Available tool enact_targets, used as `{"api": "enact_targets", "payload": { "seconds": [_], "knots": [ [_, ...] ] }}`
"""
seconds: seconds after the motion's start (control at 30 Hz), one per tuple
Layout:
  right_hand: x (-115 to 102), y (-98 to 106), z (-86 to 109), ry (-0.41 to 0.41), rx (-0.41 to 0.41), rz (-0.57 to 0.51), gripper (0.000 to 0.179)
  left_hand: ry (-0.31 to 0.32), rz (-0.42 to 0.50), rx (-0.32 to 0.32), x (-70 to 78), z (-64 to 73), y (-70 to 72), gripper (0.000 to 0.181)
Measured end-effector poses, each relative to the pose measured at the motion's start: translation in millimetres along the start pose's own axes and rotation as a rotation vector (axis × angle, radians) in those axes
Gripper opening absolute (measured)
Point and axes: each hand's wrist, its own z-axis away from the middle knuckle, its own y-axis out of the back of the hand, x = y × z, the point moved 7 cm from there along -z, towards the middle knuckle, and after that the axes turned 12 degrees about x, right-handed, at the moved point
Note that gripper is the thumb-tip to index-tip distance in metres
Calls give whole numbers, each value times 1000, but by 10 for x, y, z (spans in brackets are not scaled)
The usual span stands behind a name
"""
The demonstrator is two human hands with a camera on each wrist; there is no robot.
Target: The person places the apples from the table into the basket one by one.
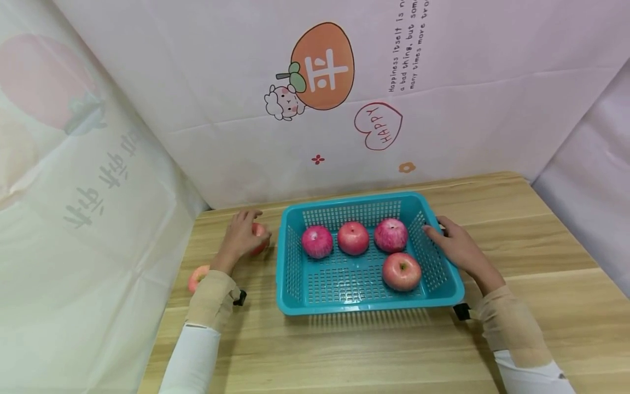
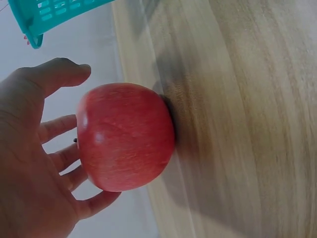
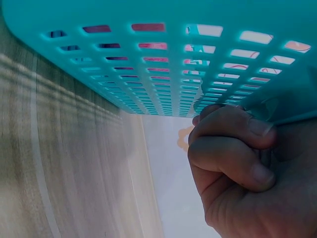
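Note:
My left hand (image 1: 238, 236) is at a red apple (image 2: 126, 136) on the table, left of a teal plastic basket (image 1: 366, 307). In the left wrist view its thumb stands apart from the fruit, while the fingers spread loosely behind it. At the basket's right side, my right hand (image 1: 461, 249) grips the rim, thumb over the inner edge. The right wrist view shows its fingers (image 3: 225, 156) curled below that rim. Inside the basket are several apples: a pinkish one (image 1: 317, 242), a red one (image 1: 353, 238), a streaked one (image 1: 391, 235) and a larger one (image 1: 401, 272) nearer me.
Another apple (image 1: 196, 277) lies on the wooden table (image 1: 374, 355), partly hidden by my left forearm. A white printed cloth (image 1: 226, 109) hangs behind the table's far edge and along the left side.

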Motion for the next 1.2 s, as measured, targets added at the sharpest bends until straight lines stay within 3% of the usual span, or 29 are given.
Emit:
{"api": "enact_targets", "payload": {
  "seconds": [0.47, 1.2],
  "knots": [
    [38, -25, -14, 3, -10, 1, 70, 78, -64, -71, -80, 58, -143, 77],
    [20, -12, 1, 4, -4, -41, 68, 116, -157, -147, -56, 70, -219, 67]
  ]
}}
